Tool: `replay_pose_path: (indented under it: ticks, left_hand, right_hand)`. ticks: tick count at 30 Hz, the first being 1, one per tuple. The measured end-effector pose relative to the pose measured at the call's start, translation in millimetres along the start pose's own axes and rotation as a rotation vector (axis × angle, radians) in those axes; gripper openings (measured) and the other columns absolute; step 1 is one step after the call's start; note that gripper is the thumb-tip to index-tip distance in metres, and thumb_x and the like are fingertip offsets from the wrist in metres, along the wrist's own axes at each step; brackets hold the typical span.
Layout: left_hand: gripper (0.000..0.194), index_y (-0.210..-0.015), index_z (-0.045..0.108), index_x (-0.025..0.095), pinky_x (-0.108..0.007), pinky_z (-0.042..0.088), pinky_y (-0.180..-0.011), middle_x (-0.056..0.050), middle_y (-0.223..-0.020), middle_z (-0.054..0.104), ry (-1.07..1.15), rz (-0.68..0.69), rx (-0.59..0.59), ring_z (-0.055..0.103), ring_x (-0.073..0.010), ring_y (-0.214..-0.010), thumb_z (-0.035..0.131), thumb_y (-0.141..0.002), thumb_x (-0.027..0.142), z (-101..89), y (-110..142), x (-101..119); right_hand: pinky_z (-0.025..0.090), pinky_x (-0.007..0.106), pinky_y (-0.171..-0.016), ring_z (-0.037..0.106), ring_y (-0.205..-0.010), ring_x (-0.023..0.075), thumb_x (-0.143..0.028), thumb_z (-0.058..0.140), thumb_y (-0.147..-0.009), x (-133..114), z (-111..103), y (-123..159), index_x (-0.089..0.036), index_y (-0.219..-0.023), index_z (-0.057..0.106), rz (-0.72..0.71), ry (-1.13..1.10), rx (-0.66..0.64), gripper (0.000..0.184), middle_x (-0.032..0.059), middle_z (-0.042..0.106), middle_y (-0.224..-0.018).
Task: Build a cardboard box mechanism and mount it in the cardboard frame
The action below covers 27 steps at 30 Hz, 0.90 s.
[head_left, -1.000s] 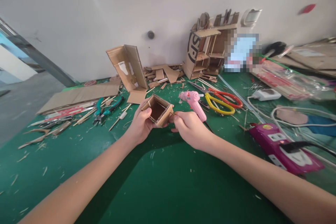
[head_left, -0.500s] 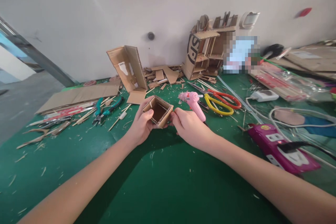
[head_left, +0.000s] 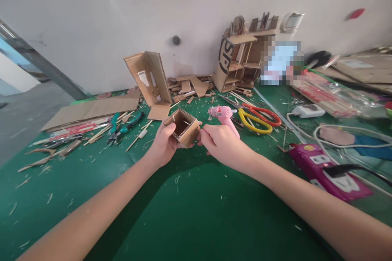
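Observation:
A small open cardboard box (head_left: 184,127) is held just above the green mat (head_left: 190,208). My left hand (head_left: 163,145) wraps round its left side, thumb on the near wall. My right hand (head_left: 221,144) is closed in a pinch against the box's right edge; what the fingertips hold is too small to make out. A pink glue gun (head_left: 227,118) lies just behind my right hand.
Yellow and red scissors (head_left: 259,118) lie right of the glue gun. A purple power strip (head_left: 329,167) with cables sits at the right. Teal pliers (head_left: 124,126), sticks and flat cardboard (head_left: 92,110) lie at the left. Cardboard models (head_left: 241,61) stand by the wall.
The box has tilted a little, its opening turned more toward me. My right hand has shifted slightly along the box's right edge. Both hands keep their hold.

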State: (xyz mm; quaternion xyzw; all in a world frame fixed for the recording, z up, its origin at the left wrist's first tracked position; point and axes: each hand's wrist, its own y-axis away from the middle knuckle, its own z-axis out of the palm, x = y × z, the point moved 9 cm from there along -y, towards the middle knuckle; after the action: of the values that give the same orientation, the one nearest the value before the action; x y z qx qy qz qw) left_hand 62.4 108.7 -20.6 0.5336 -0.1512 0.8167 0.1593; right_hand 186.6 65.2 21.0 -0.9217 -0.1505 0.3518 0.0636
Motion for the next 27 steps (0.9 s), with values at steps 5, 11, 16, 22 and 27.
replay_pose_path:
  ticks: [5,11,16,22,27]
  left_hand:
    - [0.049,-0.116,0.053,0.02,-0.035,0.063,-0.063,-0.006,-0.105,0.071,-0.036,0.024,0.077,0.072,-0.0225,-0.084,0.069,-0.079,0.048,-8.7,2.0,-1.7]
    - [0.05,-0.116,0.054,0.02,-0.039,0.064,-0.067,-0.007,-0.106,0.069,-0.024,0.047,0.073,0.071,-0.0232,-0.085,0.073,-0.078,0.047,-7.3,2.6,-0.8]
    - [0.054,-0.12,0.055,0.02,-0.038,0.063,-0.069,-0.01,-0.11,0.069,-0.042,0.035,0.015,0.071,-0.0252,-0.09,0.073,-0.078,0.048,-1.9,2.4,-1.0]
    - [0.064,-0.124,0.051,0.021,-0.039,0.064,-0.067,-0.008,-0.11,0.067,-0.014,0.009,0.057,0.071,-0.024,-0.088,0.077,-0.073,0.049,-10.4,1.9,-5.6]
    - [0.064,-0.124,0.048,0.023,-0.04,0.064,-0.068,-0.007,-0.112,0.066,-0.009,-0.001,0.045,0.071,-0.0236,-0.088,0.076,-0.074,0.05,-11.5,1.5,-6.8]
  right_hand:
    - [0.039,0.028,-0.058,0.06,-0.062,0.0141,-0.023,0.037,-0.098,-1.6,-1.5,0.0,-0.018,-0.066,0.049,-0.043,0.072,0.066,0.035,0.0069,0.07,-0.075]
    - [0.038,0.029,-0.059,0.059,-0.067,0.0156,-0.025,0.037,-0.098,1.1,-1.8,-0.7,-0.019,-0.066,0.047,-0.052,0.118,0.103,0.034,0.0068,0.069,-0.075]
    - [0.035,0.028,-0.058,0.055,-0.064,0.0144,-0.023,0.037,-0.096,1.1,-2.9,0.3,-0.02,-0.065,0.044,-0.085,0.14,0.129,0.033,0.0055,0.064,-0.069]
    - [0.033,0.027,-0.058,0.051,-0.062,0.0132,-0.025,0.037,-0.097,2.0,-0.8,0.4,-0.02,-0.065,0.042,-0.089,0.129,0.109,0.032,0.0033,0.058,-0.066]
    - [0.031,0.028,-0.058,0.044,-0.056,0.0113,-0.025,0.036,-0.096,-0.5,0.1,-0.5,-0.021,-0.063,0.035,-0.123,0.124,0.092,0.034,-0.0001,0.049,-0.059]
